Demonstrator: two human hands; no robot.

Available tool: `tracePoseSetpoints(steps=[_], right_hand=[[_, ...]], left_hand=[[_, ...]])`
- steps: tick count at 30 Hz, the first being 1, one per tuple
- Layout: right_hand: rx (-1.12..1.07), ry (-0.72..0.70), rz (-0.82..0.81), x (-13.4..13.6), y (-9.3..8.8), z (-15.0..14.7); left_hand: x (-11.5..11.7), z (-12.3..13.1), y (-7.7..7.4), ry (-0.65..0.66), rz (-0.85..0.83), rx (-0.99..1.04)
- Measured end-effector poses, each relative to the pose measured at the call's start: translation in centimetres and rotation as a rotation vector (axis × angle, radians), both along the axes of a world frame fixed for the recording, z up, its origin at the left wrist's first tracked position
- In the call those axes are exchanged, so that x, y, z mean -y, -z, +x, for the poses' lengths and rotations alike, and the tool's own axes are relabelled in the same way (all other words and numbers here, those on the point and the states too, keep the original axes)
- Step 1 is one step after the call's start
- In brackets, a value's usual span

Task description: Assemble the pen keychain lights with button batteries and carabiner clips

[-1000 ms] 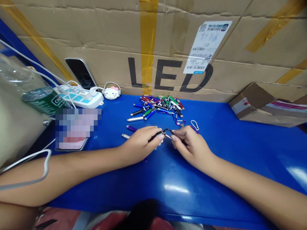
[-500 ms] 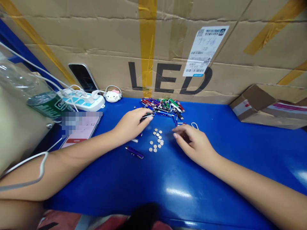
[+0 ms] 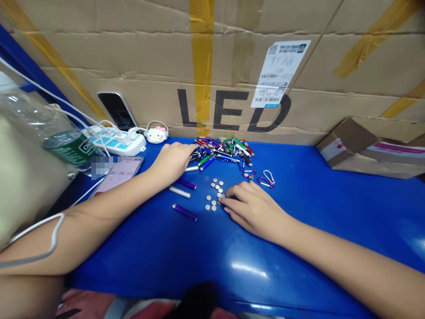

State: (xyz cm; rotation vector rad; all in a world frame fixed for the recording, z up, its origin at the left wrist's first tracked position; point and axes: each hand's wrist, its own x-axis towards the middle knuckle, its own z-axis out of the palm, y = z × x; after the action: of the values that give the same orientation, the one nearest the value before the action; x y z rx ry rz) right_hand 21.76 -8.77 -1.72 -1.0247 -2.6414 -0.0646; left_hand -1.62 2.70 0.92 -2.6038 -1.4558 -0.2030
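My left hand [image 3: 174,161] bends over the left end of a pile of small pen-like flashlights [image 3: 229,150] in several colours. Its fingertips are hidden behind the hand, so I cannot tell what it holds. My right hand [image 3: 254,206] is palm down, its fingers reaching left and apart. One fingertip touches the right side of a loose group of silver button cells [image 3: 214,208]. Left of the cells lie a purple flashlight tube [image 3: 185,212], a silver tube [image 3: 180,192] and another purple tube [image 3: 187,184]. Carabiner clips [image 3: 266,181] lie beyond my right hand.
A large cardboard box [image 3: 139,57] marked LED stands behind the blue table [image 3: 332,212]. A small open carton [image 3: 372,150] sits at the right. On the left are a power strip [image 3: 134,146], a phone with a timer [image 3: 129,166], a leaning phone [image 3: 116,108] and a bottle [image 3: 66,144].
My left hand has drawn back left from the dark flashlight at its fingertips, uncovering tubes below. My right hand has moved left and down onto the button cells, uncovering the clips.
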Motion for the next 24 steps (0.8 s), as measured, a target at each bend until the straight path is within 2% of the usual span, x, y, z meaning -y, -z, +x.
tracePoseSetpoints(steps=[4, 8, 12, 16, 19, 24], right_hand=[[-0.029, -0.006, -0.014, 0.0, 0.3, 0.2], [-0.054, 0.001, -0.029, 0.0, 0.6, 0.2], [-0.064, 0.004, -0.047, -0.1, 0.5, 0.2], [-0.088, 0.022, -0.100, -0.2, 0.2, -0.1], [-0.113, 0.032, -0.169, -0.3, 0.1, -0.5], [-0.204, 0.040, -0.223, -0.3, 0.3, -0.8]], left_hand=[[0.1, -0.2, -0.3, -0.048, 0.009, -0.074], [0.7, -0.1, -1.3, -0.020, 0.032, -0.109], [1.4, -0.1, -1.7, 0.072, -0.091, -0.182], [1.8, 0.0, -1.7, 0.109, -0.182, -0.232], [2.6, 0.5, -2.3, 0.138, -0.217, -0.125], [4.8, 2.0, -3.2, 0.305, -0.409, 0.315]])
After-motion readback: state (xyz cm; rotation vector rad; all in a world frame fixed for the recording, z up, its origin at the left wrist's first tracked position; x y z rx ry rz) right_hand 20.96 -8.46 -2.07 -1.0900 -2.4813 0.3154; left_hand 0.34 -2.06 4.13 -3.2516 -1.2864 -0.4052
